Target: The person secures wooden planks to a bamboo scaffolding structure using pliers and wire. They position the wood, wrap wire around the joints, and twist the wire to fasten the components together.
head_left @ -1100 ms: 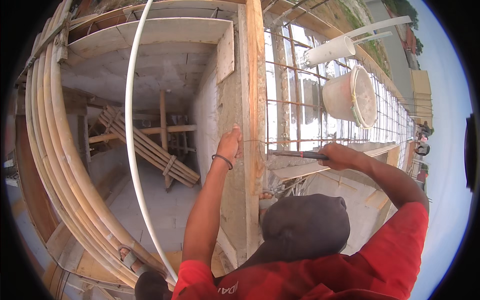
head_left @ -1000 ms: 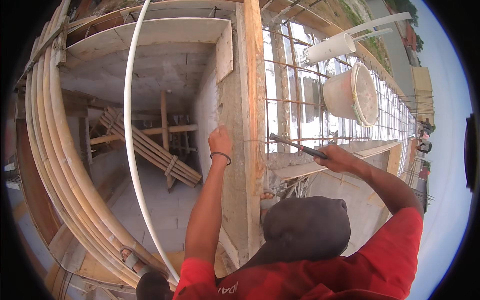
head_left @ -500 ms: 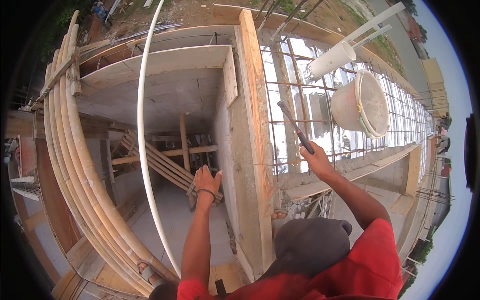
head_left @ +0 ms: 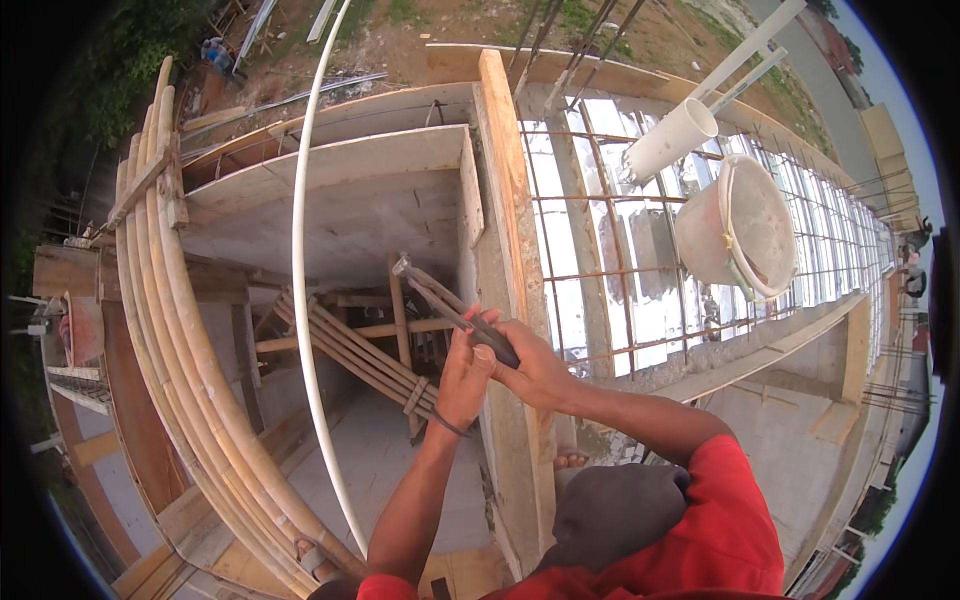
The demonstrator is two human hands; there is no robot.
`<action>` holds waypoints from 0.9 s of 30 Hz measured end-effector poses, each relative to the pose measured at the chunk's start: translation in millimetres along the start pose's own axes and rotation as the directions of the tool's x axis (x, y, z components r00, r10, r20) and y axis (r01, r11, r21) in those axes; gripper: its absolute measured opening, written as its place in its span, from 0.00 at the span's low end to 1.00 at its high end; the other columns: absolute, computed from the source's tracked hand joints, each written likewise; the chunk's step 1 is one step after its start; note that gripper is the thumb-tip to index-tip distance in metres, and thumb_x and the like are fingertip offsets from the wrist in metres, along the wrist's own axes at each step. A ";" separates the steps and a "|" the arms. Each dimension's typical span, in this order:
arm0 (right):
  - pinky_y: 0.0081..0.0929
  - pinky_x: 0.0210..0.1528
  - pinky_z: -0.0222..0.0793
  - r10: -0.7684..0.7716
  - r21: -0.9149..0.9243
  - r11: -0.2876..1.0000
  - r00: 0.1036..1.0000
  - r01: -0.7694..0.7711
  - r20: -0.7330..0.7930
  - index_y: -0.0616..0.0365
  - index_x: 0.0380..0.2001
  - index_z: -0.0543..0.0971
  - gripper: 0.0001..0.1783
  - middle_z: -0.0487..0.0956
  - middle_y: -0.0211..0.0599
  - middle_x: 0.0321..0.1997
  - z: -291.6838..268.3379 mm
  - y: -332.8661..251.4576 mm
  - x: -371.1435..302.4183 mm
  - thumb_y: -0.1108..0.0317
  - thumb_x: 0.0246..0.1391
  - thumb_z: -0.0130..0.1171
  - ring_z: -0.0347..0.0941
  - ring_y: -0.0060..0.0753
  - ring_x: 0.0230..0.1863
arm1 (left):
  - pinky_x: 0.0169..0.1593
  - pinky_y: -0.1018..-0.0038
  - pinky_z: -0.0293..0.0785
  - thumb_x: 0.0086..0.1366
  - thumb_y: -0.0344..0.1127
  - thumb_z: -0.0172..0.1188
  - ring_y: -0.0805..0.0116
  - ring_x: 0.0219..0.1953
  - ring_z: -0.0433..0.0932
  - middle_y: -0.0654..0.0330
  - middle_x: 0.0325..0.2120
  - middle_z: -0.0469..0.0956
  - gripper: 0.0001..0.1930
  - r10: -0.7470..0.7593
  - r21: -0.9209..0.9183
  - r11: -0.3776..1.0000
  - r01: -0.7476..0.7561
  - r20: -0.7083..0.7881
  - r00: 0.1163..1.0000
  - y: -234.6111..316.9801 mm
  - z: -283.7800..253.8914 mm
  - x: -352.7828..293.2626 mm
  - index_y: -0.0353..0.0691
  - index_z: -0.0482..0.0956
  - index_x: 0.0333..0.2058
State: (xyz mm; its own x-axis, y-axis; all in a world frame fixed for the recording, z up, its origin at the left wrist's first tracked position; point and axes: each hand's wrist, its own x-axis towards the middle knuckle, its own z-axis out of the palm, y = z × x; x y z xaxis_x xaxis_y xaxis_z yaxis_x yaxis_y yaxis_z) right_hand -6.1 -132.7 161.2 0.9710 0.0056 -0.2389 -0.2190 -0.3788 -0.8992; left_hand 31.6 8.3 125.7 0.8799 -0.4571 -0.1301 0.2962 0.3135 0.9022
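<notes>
A hammer with a dark grip points up and left over the opening between the boards, its shaft smeared double. Around its grip my right hand is closed. My left hand, with a dark band on the wrist, meets it there, fingers and thumb pressed against the hammer by the grip; part of its hold is hidden. Just right of the hands runs an upright wooden board along a concrete wall edge.
Bamboo poles and a white pipe stand on the left. Rebar mesh over shiny sheeting lies to the right, with a bucket and a thick white pipe. A deep opening with a lower floor is below my left arm.
My right hand has swung the hammer left from over the rebar mesh to my left hand. My left hand has moved right and closed from its spread pose. The view has shifted slightly.
</notes>
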 end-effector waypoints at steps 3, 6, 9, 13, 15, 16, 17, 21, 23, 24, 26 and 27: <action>0.44 0.54 0.66 -0.318 0.034 0.948 0.940 0.316 0.121 0.65 0.54 0.66 0.31 0.73 0.56 0.49 12.4 14.2 9.4 0.57 0.54 0.63 0.70 0.58 0.53 | 0.59 0.68 0.66 0.72 0.43 0.52 0.67 0.53 0.71 0.52 0.49 0.74 0.21 -0.138 0.028 0.989 0.143 -0.133 0.982 -8.6 -7.3 6.5 0.35 0.64 0.54; 0.44 0.55 0.67 -0.206 -0.187 0.929 0.864 0.321 0.460 0.71 0.60 0.61 0.41 0.73 0.56 0.49 -20.7 10.5 27.9 0.50 0.56 0.62 0.72 0.51 0.52 | 0.61 0.67 0.62 0.73 0.45 0.49 0.68 0.53 0.69 0.54 0.50 0.71 0.19 -0.253 0.002 0.967 0.255 -0.116 0.961 -5.0 -16.0 6.8 0.37 0.64 0.53; 0.40 0.48 0.68 -0.111 0.039 0.994 0.925 0.104 0.363 0.66 0.61 0.59 0.37 0.74 0.50 0.42 -21.8 15.2 31.7 0.57 0.57 0.61 0.73 0.44 0.44 | 0.70 0.62 0.47 0.73 0.58 0.41 0.62 0.66 0.56 0.51 0.63 0.59 0.31 -0.293 0.085 0.952 0.295 -0.028 0.956 4.7 2.2 9.7 0.36 0.62 0.61; 0.41 0.43 0.66 0.134 -0.022 0.991 0.991 -0.133 0.025 0.63 0.54 0.64 0.28 0.74 0.49 0.37 -52.4 14.7 47.0 0.67 0.52 0.61 0.73 0.46 0.38 | 0.72 0.61 0.39 0.66 0.73 0.28 0.53 0.73 0.39 0.49 0.71 0.45 0.47 -0.184 0.534 0.846 0.012 0.270 0.945 9.8 -16.6 26.0 0.42 0.41 0.71; 0.43 0.41 0.66 0.042 -0.164 0.981 0.942 -0.102 -0.332 0.63 0.51 0.65 0.25 0.72 0.49 0.34 -78.8 33.4 75.3 0.66 0.54 0.61 0.71 0.48 0.36 | 0.72 0.60 0.41 0.67 0.72 0.28 0.52 0.73 0.40 0.48 0.70 0.46 0.46 -0.329 0.509 0.833 0.217 0.139 0.934 1.4 -36.7 29.8 0.43 0.42 0.71; 0.47 0.41 0.66 -0.075 -0.340 0.935 0.885 -0.097 -0.459 0.66 0.48 0.65 0.24 0.73 0.53 0.37 -97.6 59.6 96.2 0.64 0.55 0.62 0.72 0.54 0.39 | 0.72 0.60 0.43 0.67 0.72 0.28 0.51 0.73 0.41 0.47 0.70 0.47 0.45 -0.403 0.486 0.815 0.316 0.083 0.911 -7.8 -46.3 31.4 0.44 0.43 0.71; 0.50 0.43 0.66 -0.108 -0.444 0.880 0.842 -0.166 -0.528 0.69 0.45 0.66 0.24 0.73 0.58 0.39 -117.8 78.7 116.1 0.63 0.53 0.63 0.72 0.58 0.41 | 0.71 0.60 0.46 0.68 0.70 0.31 0.50 0.73 0.44 0.46 0.69 0.50 0.43 -0.424 0.432 0.816 0.383 -0.002 0.905 -21.4 -58.2 32.4 0.45 0.45 0.71; 0.51 0.46 0.65 -0.267 -0.732 0.621 0.803 -0.280 -0.533 0.66 0.39 0.71 0.23 0.75 0.54 0.40 -166.5 158.7 174.1 0.59 0.49 0.67 0.70 0.58 0.45 | 0.67 0.66 0.56 0.72 0.57 0.43 0.55 0.68 0.59 0.44 0.63 0.63 0.36 -0.359 0.497 0.777 0.387 -0.155 0.920 -93.6 -96.4 25.8 0.32 0.56 0.67; 0.52 0.47 0.64 -0.236 -0.714 0.616 0.787 -0.333 -0.571 0.64 0.39 0.71 0.24 0.75 0.50 0.40 -168.4 182.8 178.9 0.57 0.49 0.68 0.69 0.56 0.47 | 0.65 0.65 0.59 0.71 0.53 0.46 0.54 0.66 0.62 0.43 0.60 0.66 0.34 -0.398 0.554 0.702 0.449 -0.217 0.891 -85.4 -83.4 24.6 0.30 0.59 0.65; 0.52 0.48 0.63 -0.210 -0.680 0.648 0.777 -0.344 -0.593 0.64 0.39 0.71 0.25 0.75 0.49 0.40 -169.3 189.8 180.8 0.56 0.48 0.68 0.69 0.54 0.48 | 0.65 0.64 0.60 0.71 0.51 0.48 0.53 0.65 0.64 0.42 0.59 0.68 0.33 -0.405 0.583 0.659 0.475 -0.257 0.877 -77.7 -81.7 26.5 0.29 0.61 0.64; 0.50 0.48 0.62 -0.184 -0.644 0.701 0.794 -0.308 -0.579 0.62 0.42 0.72 0.26 0.75 0.46 0.40 -162.0 186.0 179.0 0.56 0.48 0.67 0.69 0.53 0.48 | 0.59 0.60 0.65 0.65 0.41 0.59 0.47 0.57 0.70 0.43 0.51 0.73 0.27 -0.025 0.788 0.532 0.309 -0.350 0.936 -70.2 -101.6 21.8 0.28 0.68 0.57; 0.50 0.48 0.62 -0.238 -0.666 0.684 0.773 -0.297 -0.588 0.62 0.44 0.71 0.26 0.75 0.45 0.41 -164.9 190.2 178.9 0.56 0.48 0.67 0.69 0.53 0.48 | 0.57 0.59 0.67 0.63 0.39 0.61 0.46 0.56 0.70 0.43 0.50 0.73 0.26 0.155 0.892 0.396 0.218 -0.299 0.942 -60.0 -118.7 27.5 0.29 0.69 0.56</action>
State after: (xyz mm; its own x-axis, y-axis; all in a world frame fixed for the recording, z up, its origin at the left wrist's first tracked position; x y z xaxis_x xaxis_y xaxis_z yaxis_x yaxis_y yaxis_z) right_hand 141.7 -356.3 8.0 0.8588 -0.4499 0.2451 -0.3741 -0.8775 -0.3000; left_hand 82.2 75.7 19.2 0.9855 -0.1330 -0.1057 -0.0223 -0.7182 0.6954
